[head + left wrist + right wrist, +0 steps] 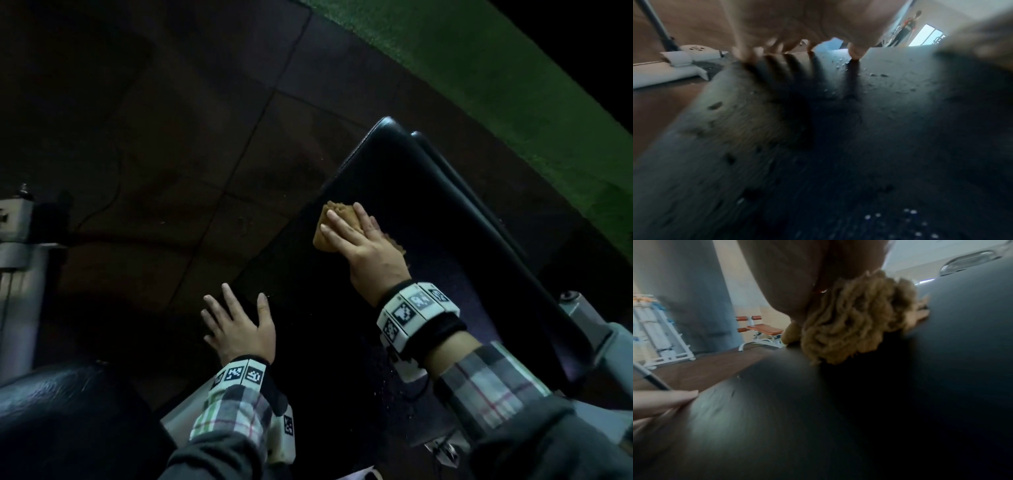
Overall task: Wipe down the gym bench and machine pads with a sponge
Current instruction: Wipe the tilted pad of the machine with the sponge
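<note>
A long black bench pad [394,178] runs from the lower middle up to the right in the head view. My right hand [356,240] presses a tan sponge [334,224] onto the pad's far left part, fingers laid over its top. In the right wrist view the sponge [855,321] is bunched under my palm [797,280], with the thumb tucked against its side. My left hand [236,325] lies flat with fingers spread on the pad's near left edge and holds nothing. In the left wrist view, droplets and specks dot the pad [890,97] beyond the blurred left hand [797,48].
Brown rubber floor tiles [171,120] lie left of the bench, green turf [513,85] at the upper right. Grey machine frames stand at the left [17,240] and right [609,342]. Another black pad [51,394] sits lower left. An orange bench [764,329] and a distant person [906,27] are visible.
</note>
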The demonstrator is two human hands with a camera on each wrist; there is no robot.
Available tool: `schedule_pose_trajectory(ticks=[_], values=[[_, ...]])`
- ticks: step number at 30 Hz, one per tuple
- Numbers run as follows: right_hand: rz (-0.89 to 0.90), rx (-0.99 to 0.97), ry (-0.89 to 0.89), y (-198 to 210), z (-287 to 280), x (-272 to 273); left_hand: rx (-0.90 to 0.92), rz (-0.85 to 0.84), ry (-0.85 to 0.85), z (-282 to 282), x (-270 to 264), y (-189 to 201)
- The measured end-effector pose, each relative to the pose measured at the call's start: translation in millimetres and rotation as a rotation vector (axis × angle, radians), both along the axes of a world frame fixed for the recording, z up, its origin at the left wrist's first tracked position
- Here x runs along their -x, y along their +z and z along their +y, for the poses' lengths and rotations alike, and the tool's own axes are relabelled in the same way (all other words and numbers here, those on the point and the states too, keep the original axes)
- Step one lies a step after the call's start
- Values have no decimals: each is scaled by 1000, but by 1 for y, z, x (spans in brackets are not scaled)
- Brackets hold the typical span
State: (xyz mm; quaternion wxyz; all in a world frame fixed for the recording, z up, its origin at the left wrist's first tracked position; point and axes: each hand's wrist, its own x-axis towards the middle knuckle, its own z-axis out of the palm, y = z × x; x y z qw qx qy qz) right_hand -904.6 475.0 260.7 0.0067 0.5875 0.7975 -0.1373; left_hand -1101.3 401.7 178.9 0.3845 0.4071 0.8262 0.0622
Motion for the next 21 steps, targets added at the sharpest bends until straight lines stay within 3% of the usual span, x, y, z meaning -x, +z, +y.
schedule_pose_trajectory(ticks=[6,11,17,21], values=[[-140,164,102,-10,34,56,42,-8,109,-4,2,-5],[-125,142,254,-31,-1,83,37,-6,104,-4,3,-7],[-84,25,348,-29,-60,40,23,-12,104,-5,2,-6],[-89,-21,309,-19,-55,6,18,-2,104,-5,1,-5]])
